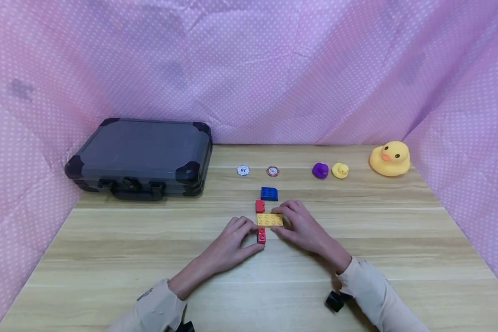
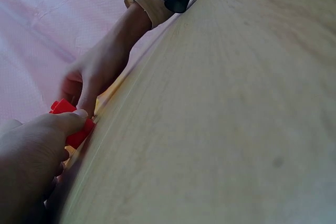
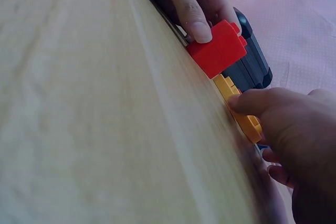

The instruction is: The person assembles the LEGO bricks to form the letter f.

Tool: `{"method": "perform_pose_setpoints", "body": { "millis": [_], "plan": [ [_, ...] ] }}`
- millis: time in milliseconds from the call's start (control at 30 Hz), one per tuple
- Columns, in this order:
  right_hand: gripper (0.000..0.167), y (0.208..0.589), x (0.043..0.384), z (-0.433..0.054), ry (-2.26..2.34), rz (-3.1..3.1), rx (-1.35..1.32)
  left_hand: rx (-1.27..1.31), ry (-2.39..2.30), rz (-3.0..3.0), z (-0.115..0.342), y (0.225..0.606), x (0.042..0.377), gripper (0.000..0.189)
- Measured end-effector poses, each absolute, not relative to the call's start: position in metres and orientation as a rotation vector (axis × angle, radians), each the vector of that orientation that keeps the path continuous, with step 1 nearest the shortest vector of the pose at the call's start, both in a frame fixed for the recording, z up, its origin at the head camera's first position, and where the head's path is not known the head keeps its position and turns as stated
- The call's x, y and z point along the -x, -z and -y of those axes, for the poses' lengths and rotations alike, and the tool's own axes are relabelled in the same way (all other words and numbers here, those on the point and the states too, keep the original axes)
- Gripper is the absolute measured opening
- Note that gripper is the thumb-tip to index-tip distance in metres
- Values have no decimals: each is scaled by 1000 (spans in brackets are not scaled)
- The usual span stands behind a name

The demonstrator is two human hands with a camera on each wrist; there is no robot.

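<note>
My left hand pinches a small red building brick between thumb and fingers; its studs face up in the head view. In the right wrist view that red brick looks slightly raised and tilted near the yellow one. With thumb and fingers my right hand grips the right end of a long yellow brick. A second red brick lies on its side just behind the yellow brick, studs toward the right. Behind that sits a blue brick, apart from both hands.
A dark grey case stands at the back left. Two poker chips, one white and one red-rimmed, lie at the back. Farther right are a purple duck, a small yellow duck and a large yellow duck. Pink dotted cloth encloses the table.
</note>
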State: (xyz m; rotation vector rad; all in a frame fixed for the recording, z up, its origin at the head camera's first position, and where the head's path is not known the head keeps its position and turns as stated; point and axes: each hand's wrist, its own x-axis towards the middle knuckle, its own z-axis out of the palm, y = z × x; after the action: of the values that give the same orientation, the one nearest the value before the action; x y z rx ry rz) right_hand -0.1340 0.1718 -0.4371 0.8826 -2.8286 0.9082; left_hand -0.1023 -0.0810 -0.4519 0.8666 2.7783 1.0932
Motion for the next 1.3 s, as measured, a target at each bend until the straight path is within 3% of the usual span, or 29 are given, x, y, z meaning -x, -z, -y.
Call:
{"method": "perform_pose_setpoints", "body": {
  "millis": [600,1300],
  "plan": [
    [31,435,134,-177,-1037,2812,-861,-864,-1110,-2777,81,451,102,36],
    [35,421,123,-183,-1128,2689,-911,-847,-1093,-2767,81,452,103,37]
  ]
}}
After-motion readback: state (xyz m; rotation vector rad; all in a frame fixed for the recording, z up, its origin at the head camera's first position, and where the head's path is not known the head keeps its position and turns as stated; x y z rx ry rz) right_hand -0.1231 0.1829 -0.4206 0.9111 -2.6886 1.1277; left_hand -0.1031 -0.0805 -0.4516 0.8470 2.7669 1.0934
